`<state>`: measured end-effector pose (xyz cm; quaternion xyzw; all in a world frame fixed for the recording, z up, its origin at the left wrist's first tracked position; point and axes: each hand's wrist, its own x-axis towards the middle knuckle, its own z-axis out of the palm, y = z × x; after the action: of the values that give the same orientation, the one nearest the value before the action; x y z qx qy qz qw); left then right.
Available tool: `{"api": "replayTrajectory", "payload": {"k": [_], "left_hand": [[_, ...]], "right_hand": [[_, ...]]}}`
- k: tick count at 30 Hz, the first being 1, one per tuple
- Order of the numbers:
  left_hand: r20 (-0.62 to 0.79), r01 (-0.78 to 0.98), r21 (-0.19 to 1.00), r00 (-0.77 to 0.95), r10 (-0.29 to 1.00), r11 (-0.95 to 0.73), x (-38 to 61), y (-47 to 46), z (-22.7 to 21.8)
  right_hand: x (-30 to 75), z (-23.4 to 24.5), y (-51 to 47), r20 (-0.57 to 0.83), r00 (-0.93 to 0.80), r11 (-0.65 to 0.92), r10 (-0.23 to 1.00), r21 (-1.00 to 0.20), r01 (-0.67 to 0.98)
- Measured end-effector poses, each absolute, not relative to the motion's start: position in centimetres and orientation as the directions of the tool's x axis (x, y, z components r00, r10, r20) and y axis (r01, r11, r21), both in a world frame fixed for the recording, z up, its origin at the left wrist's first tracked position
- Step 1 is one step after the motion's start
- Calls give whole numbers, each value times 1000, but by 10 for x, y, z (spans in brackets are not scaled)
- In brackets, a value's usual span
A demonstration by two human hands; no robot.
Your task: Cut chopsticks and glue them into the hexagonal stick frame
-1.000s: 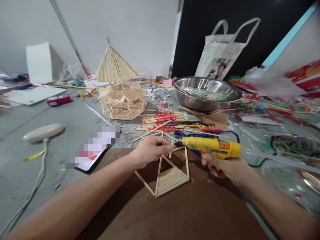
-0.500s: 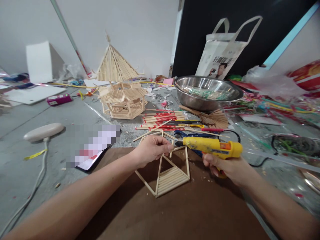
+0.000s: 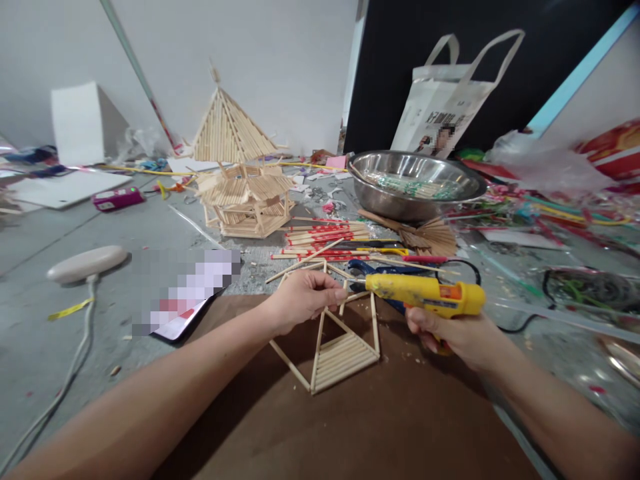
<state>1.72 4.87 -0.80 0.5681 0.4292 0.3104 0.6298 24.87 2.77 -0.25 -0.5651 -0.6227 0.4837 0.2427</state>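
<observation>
My right hand (image 3: 435, 327) is wrapped round the handle of a yellow hot glue gun (image 3: 415, 292), its nozzle pointing left. Just left of the nozzle tip, my left hand (image 3: 307, 300) is closed in a pinch over a short wooden stick (image 3: 343, 307). Beneath my left hand lies a flat, many-sided frame of wooden sticks (image 3: 376, 325). Its near right section is partly filled with parallel sticks (image 3: 345, 357). My left hand and wrist hide the frame's upper left part.
Under the frame is a brown board (image 3: 320, 433). Behind stand a stick pagoda model (image 3: 245, 200) and a steel basin (image 3: 415, 200). Red-marked sticks (image 3: 325, 237) and blue-handled pliers (image 3: 360, 269) lie beyond the frame. A phone (image 3: 185, 317) rests at left, near a white corded device (image 3: 89, 263).
Almost nothing differs. Both hands, the glue gun and the stick frame keep their places; only the camera view shifts very slightly.
</observation>
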Motion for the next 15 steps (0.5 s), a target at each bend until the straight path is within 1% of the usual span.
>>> {"api": "replayTrajectory", "payload": {"k": [8,15], "left_hand": [[-199,108,980,427,882,169,17,48,-9],[-213,92,977,407,889,192,18,49,-10]], "right_hand": [[246,2,27,-258,-246,-109,934,-864,492],[250,-5,28,-236,-263,-85,936,-873,480]]}}
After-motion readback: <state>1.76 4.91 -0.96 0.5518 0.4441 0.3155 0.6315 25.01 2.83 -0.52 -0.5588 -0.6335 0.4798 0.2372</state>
